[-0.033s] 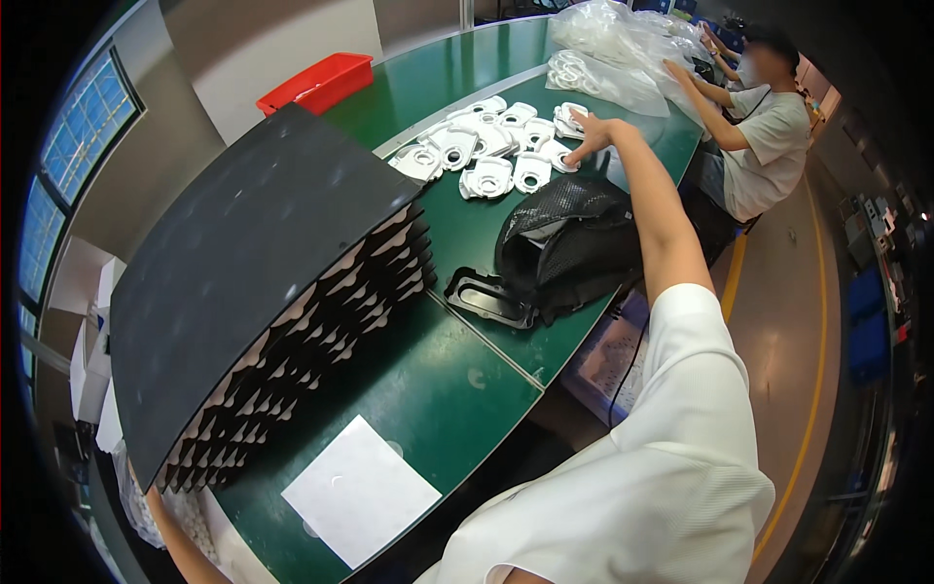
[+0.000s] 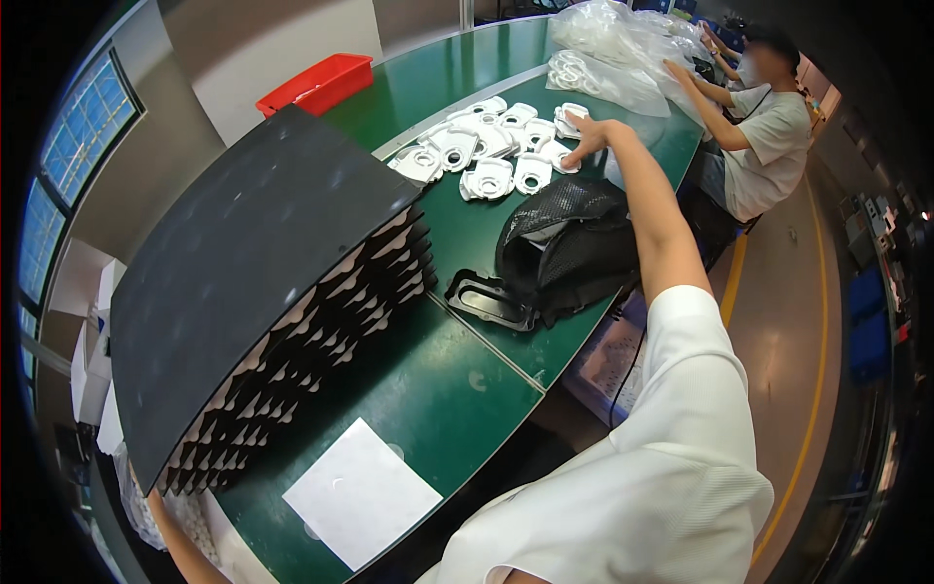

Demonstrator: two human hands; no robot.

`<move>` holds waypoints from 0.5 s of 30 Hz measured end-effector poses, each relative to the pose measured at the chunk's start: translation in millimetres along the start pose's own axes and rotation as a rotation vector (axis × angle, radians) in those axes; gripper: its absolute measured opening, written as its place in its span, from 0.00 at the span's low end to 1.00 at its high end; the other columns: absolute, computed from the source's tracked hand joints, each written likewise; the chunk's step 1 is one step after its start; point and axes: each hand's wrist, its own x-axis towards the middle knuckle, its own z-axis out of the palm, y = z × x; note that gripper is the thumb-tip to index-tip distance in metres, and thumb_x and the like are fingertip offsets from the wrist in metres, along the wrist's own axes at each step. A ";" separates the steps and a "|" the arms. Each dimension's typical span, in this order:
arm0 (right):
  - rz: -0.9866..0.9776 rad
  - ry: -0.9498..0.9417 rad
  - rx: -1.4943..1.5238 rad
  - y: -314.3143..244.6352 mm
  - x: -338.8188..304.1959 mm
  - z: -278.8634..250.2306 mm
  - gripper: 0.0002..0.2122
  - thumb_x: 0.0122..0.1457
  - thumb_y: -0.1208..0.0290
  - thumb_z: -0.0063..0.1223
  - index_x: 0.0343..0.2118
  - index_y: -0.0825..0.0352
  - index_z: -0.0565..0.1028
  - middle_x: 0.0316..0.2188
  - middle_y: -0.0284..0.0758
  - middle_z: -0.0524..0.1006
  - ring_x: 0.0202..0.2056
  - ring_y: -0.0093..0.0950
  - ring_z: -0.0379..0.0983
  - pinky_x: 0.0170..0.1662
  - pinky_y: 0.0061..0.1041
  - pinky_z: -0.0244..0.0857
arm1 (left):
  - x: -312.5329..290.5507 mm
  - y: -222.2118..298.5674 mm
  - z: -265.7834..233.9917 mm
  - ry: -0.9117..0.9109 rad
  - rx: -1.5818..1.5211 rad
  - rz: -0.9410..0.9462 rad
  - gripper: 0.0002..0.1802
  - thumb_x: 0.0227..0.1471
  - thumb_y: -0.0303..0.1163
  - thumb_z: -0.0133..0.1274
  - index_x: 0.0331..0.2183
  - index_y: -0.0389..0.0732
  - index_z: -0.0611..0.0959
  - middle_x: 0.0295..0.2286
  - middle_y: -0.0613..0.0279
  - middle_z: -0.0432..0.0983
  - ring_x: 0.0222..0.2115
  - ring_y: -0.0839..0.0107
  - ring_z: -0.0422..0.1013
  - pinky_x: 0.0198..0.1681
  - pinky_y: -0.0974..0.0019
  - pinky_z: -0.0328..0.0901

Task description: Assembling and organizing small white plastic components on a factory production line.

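While our right hand (image 2: 591, 139) hangs at the right edge of the loose white parts (image 2: 491, 141), its thumb and fingers stand apart; whether a fingertip touches a part we cannot tell. Head view, our only 1. Parts lie heaped on the green table (image 2: 467, 365), beyond a black mesh bag (image 2: 584, 243) and a dark oblong frame (image 2: 491, 300). Left hand (image 2: 156, 504) sits at the lower corner of the tall black stack (image 2: 263, 214), mostly hidden; we cannot tell if it grips. The 2 hands are well apart. White sheet (image 2: 362, 494) nearer us, red bin (image 2: 316, 88) behind the stack.

We judge the step as reaching for a white part. A pick from here, we reckon, calls for closing thumb and fingers on 1 rim without dragging neighbours, the left hand minding the stack.
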 end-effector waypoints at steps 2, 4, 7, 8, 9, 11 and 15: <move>-0.023 -0.012 0.014 -10.5 8.9 4.4 0.68 0.20 0.35 0.68 0.65 0.50 0.35 0.64 0.50 0.35 0.64 0.46 0.39 0.62 0.44 0.44 | -1.0 1.0 -1.3 -0.005 0.004 0.004 0.34 0.57 0.47 0.37 0.55 0.31 0.61 0.53 0.35 0.56 0.57 0.44 0.51 0.58 0.54 0.49; -0.088 0.002 -0.013 -21.0 13.2 5.0 0.66 0.21 0.35 0.68 0.65 0.50 0.39 0.64 0.50 0.36 0.64 0.45 0.40 0.63 0.42 0.43 | -1.6 2.4 -3.2 -0.005 0.003 0.013 0.34 0.57 0.47 0.37 0.55 0.31 0.60 0.54 0.35 0.56 0.57 0.44 0.51 0.59 0.54 0.49; -0.236 0.025 -0.052 -50.5 15.8 8.4 0.61 0.24 0.39 0.69 0.64 0.52 0.46 0.64 0.49 0.41 0.64 0.43 0.43 0.63 0.37 0.44 | -4.7 3.1 -6.5 -0.002 0.003 0.023 0.34 0.57 0.47 0.38 0.56 0.30 0.60 0.54 0.36 0.56 0.57 0.45 0.50 0.59 0.54 0.48; -0.293 0.012 -0.038 -61.7 13.4 9.2 0.60 0.25 0.41 0.70 0.64 0.54 0.48 0.64 0.49 0.43 0.64 0.43 0.44 0.63 0.36 0.45 | -7.2 2.5 -8.2 0.000 0.003 0.027 0.34 0.57 0.47 0.38 0.56 0.30 0.60 0.54 0.36 0.56 0.57 0.45 0.50 0.59 0.54 0.48; -0.351 0.000 -0.024 -73.4 9.5 10.0 0.58 0.26 0.43 0.70 0.64 0.56 0.49 0.64 0.48 0.44 0.63 0.42 0.45 0.63 0.36 0.45 | -7.6 3.0 -8.3 0.001 0.005 0.032 0.34 0.57 0.47 0.38 0.56 0.30 0.60 0.54 0.36 0.55 0.58 0.45 0.50 0.59 0.54 0.48; -0.444 0.052 -0.037 -98.7 -2.4 15.3 0.49 0.33 0.50 0.70 0.60 0.63 0.58 0.60 0.47 0.56 0.60 0.40 0.54 0.61 0.32 0.51 | -11.4 0.6 -8.9 0.005 -0.002 0.039 0.34 0.57 0.47 0.38 0.56 0.30 0.60 0.55 0.36 0.55 0.58 0.45 0.50 0.60 0.55 0.47; -0.681 0.087 0.069 -144.9 -27.0 23.2 0.35 0.42 0.55 0.64 0.53 0.69 0.68 0.49 0.47 0.71 0.49 0.37 0.69 0.52 0.27 0.62 | -16.8 -7.4 -10.0 0.024 -0.014 0.075 0.34 0.57 0.46 0.38 0.56 0.30 0.59 0.55 0.36 0.55 0.58 0.46 0.49 0.60 0.55 0.46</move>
